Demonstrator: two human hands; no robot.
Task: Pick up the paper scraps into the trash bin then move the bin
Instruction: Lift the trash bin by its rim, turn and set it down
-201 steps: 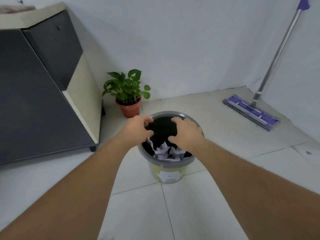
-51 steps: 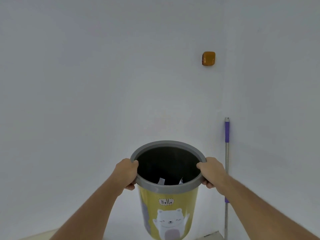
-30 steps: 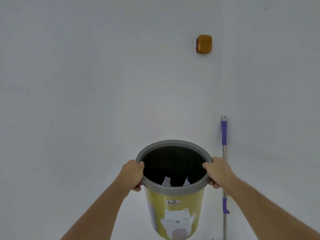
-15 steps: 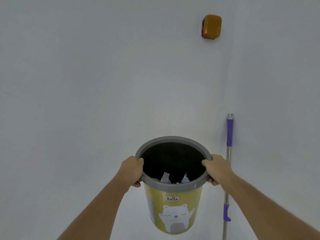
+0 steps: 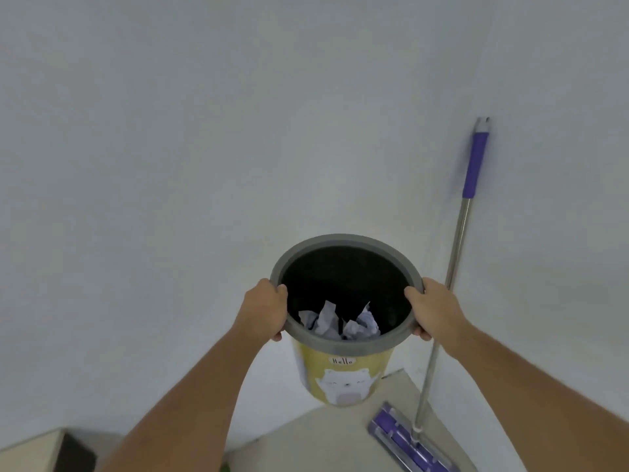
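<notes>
A yellow trash bin (image 5: 343, 379) with a grey rim, a black inside and a white bear picture hangs in the air in front of a white wall. My left hand (image 5: 263, 313) grips the rim on its left side. My right hand (image 5: 434, 310) grips the rim on its right side. Crumpled white paper scraps (image 5: 338, 323) lie inside the bin near its bottom.
A purple flat mop (image 5: 413, 441) rests on the tiled floor at the lower right, its metal handle (image 5: 457, 240) leaning into the wall corner. A cabinet corner (image 5: 51, 451) shows at the bottom left. A green leaf tip shows at the bottom edge.
The view has tilted down, so the floor, mop head and cabinet corner now show and the orange wall object has left the frame. Both hands still hold the lifted bin.
</notes>
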